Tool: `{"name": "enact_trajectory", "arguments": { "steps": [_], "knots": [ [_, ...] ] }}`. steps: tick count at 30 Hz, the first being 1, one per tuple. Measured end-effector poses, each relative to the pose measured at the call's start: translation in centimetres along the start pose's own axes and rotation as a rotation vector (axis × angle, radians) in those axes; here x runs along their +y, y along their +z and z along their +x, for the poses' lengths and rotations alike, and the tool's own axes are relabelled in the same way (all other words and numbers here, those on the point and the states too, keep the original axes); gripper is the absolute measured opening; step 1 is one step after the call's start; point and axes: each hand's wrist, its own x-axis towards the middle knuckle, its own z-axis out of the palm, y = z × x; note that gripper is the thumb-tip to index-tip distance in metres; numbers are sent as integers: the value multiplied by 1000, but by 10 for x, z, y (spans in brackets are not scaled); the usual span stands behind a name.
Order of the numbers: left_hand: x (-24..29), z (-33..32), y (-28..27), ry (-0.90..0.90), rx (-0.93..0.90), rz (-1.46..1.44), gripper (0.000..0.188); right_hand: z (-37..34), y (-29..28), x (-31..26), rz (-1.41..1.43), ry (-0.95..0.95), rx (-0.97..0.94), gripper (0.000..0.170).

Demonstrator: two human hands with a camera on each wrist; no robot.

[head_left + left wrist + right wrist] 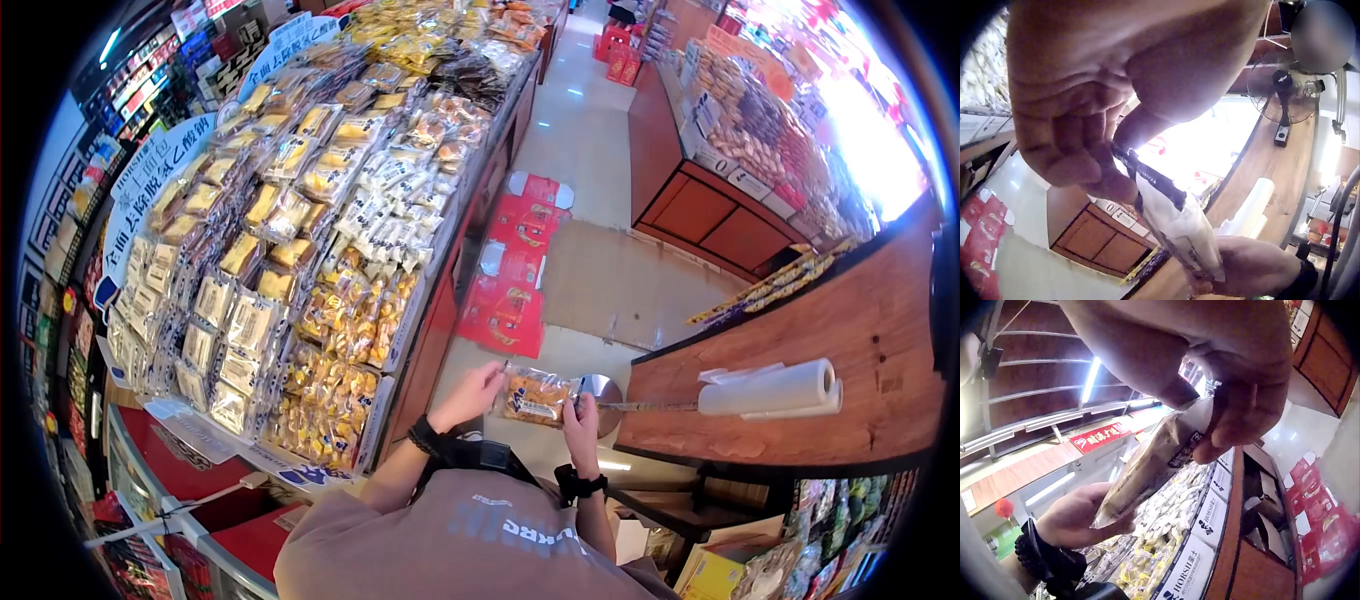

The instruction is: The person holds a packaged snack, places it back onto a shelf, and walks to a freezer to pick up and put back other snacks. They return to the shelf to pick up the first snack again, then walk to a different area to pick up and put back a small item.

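Observation:
A clear plastic packet of brown baked snack [538, 396] is stretched between both hands in front of the person's chest. My left hand [468, 396] pinches its left end between thumb and fingers. On the right end, my right hand [581, 432] grips the packet, thumb on the near face. The left wrist view has the packet [1179, 219] edge-on, its dark-printed end seam between the left thumb and fingers. In the right wrist view the packet [1147, 465] slants down from the right fingers towards the left hand [1079, 515].
On the left, a long display stand [425, 330] bears rows of packaged breads. A wooden counter [780, 350] with a roll of plastic bags [770, 390] stands at right. Flattened red cartons [505, 290] lie on the aisle floor; another bakery stand [690, 200] is beyond.

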Motion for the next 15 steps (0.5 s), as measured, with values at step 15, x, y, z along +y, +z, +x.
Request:
{"name": "enact_trajectory", "arguments": {
  "steps": [15],
  "knots": [
    [-56, 12, -64, -54, 161, -137, 19, 66, 81, -18, -150, -79, -140, 21]
  ]
}}
